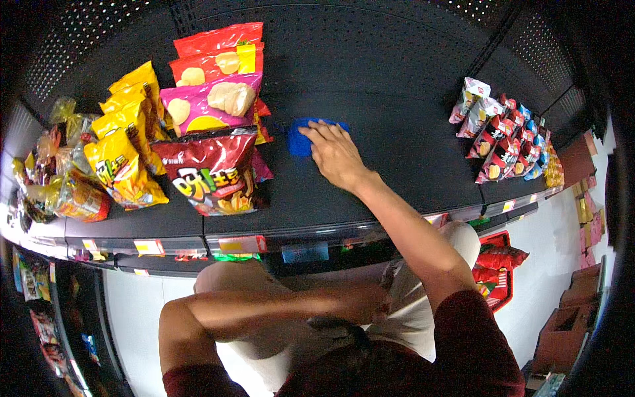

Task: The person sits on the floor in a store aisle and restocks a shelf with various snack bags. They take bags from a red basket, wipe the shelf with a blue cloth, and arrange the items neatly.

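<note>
My right hand (336, 155) lies palm down over a folded blue cloth (300, 141), pressing it onto the black metal shelf (397, 164). The cloth shows past the fingertips and to the left of the fingers. Just left of it stands a row of chip bags, with a dark red bag (213, 171) in front and a magenta bag (211, 101) behind. My left forearm crosses my lap, and my left hand (377, 301) rests by my right knee in shadow; its fingers are hard to make out.
Yellow chip bags (124, 168) and clear-wrapped packages (77, 196) line the left side. Smaller snack bags (498, 159) stand at the right. Price tags run along the shelf's front edge (292, 233). A red basket (503, 293) holding red bags sits on the floor.
</note>
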Tool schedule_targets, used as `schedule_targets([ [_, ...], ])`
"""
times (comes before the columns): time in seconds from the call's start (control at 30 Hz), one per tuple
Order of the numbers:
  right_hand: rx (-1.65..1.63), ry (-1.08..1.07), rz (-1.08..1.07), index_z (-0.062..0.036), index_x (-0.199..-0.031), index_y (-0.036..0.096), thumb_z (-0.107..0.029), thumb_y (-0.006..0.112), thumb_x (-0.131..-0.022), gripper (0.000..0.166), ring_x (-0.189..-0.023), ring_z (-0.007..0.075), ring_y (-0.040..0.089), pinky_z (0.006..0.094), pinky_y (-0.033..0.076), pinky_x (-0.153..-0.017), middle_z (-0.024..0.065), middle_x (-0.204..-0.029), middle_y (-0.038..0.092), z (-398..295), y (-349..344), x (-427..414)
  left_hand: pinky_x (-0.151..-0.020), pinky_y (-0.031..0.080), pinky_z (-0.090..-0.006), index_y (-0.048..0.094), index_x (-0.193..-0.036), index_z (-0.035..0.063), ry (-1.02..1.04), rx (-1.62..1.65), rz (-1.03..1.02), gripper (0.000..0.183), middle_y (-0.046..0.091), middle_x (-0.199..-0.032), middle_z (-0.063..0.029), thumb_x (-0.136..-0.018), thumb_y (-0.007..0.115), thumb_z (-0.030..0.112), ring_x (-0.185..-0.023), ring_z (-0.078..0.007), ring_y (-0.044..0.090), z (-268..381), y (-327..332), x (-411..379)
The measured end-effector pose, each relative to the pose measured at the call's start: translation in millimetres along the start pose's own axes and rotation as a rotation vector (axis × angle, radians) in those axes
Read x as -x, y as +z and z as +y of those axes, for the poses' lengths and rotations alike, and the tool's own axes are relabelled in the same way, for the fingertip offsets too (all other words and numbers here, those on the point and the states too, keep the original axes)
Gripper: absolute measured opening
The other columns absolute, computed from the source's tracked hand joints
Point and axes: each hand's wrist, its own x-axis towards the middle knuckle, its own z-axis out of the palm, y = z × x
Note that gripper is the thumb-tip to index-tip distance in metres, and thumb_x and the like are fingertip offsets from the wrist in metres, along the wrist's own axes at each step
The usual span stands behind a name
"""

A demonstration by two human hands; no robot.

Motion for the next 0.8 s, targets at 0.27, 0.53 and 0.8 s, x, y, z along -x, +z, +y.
schedule_targets([
  [0.27, -0.092, -0.072, -0.070, -0.0134, -0.139, 0.050, -0.016, 0.050, -0.094, 0.045, -0.138, 0.0319, 0.038, 0.0474, 0.028, -0.115, 0.0126, -0.146, 0.046, 35.9, 19.1, -86.5, -0.074, 0.050, -0.0466, 0.060, -0.106, -0.0006, -0.022, 0.093, -0.016, 0.028, 0.066, -0.093, -0.0211, -0.091, 0.059, 0.023, -0.083, -0.0349, 0.065, 1.7, -15.4, 6.1],
  [0.53, -0.003, 0.100, -0.053, -0.0129, -0.136, 0.051, -0.013, 0.054, -0.090, 0.046, -0.128, 0.0347, 0.048, 0.0477, 0.038, -0.108, 0.0153, -0.137, 0.052, 149.8, -32.8, -38.3, -0.075, 0.050, -0.0464, 0.058, -0.110, 0.0000, -0.131, 0.210, -0.128, 0.030, 0.066, -0.094, -0.0203, -0.093, 0.057, 0.024, -0.083, -0.0346, 0.065, 3.8, -21.8, -9.1],
  [0.8, 0.255, 0.472, 0.024, -0.0113, -0.143, 0.043, -0.024, 0.046, -0.099, 0.047, -0.135, 0.0370, 0.041, 0.0492, 0.032, -0.112, 0.0193, -0.148, 0.042, 275.2, -59.6, 40.5, -0.075, 0.050, -0.0462, 0.057, -0.113, 0.0006, -0.159, 0.203, -0.180, 0.031, 0.065, -0.095, -0.0197, -0.094, 0.056, 0.024, -0.083, -0.0342, 0.065, 7.2, -23.0, -17.5],
])
